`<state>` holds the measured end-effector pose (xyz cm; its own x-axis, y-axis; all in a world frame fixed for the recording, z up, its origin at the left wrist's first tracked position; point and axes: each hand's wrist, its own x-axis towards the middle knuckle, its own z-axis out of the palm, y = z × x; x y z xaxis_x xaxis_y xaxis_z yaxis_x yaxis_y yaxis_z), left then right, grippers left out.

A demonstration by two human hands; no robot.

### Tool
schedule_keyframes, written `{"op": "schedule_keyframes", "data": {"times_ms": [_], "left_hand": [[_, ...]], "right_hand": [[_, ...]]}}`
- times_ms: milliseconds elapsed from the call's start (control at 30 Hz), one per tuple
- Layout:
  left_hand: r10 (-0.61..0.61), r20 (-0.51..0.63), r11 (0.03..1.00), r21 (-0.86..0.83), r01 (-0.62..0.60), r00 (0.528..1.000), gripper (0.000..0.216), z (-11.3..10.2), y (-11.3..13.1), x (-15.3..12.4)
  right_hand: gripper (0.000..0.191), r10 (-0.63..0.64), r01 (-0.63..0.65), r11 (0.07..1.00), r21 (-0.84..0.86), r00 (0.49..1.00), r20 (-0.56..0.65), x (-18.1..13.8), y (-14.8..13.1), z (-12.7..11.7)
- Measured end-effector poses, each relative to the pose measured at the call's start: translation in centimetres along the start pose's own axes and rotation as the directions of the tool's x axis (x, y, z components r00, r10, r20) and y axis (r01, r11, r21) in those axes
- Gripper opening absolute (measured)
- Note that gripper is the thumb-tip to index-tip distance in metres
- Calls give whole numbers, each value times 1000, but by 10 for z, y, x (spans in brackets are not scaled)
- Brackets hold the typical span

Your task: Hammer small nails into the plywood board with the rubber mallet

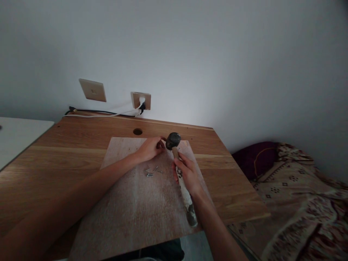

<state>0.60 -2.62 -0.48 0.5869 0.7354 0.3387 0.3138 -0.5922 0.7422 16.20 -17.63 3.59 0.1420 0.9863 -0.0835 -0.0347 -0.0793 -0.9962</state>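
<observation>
My right hand (187,172) is wrapped round the handle of a hammer (185,192). Its dark, blunt head (173,140) is raised over the far part of a whitish wooden board (130,210); the handle is pale and worn, with dark patches. Just left of the hammer head, my left hand (153,148) is closed with its fingertips pinched together at the board; what they hold, if anything, I cannot make out. Several small silvery nails (153,171) lie loose on the board, nearer to me than the left hand.
The board rests on a wooden table (228,181) with a round cable hole (137,131). Cables (103,114) run along the back edge to a wall socket (141,100). A white surface (21,136) stands at the left, and patterned bedding (288,195) lies at the right.
</observation>
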Motion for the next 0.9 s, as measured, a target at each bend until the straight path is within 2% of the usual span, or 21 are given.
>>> {"op": "schedule_keyframes", "data": {"times_ms": [200,633,733,800,900], "left_hand": [[-12,0,1000,21,12,1000,42,-1,1,-1],[-40,14,999,18,40,999,39,-4,5,-1],[-21,85,998,66,16,996,32,-18,15,-2],[30,171,987,149,-56,985,20,-30,27,-6],[77,408,958,224,-182,910,9,-42,46,-17]], "right_hand": [[28,25,-24,999,-27,998,53,0,-2,3],[29,15,-15,1000,-11,999,41,-2,3,3],[28,6,-6,1000,-10,1000,-1,-2,3,1],[25,-22,21,999,-24,999,-32,-2,2,-3],[27,-35,33,999,-44,998,-60,-1,0,-7]]}}
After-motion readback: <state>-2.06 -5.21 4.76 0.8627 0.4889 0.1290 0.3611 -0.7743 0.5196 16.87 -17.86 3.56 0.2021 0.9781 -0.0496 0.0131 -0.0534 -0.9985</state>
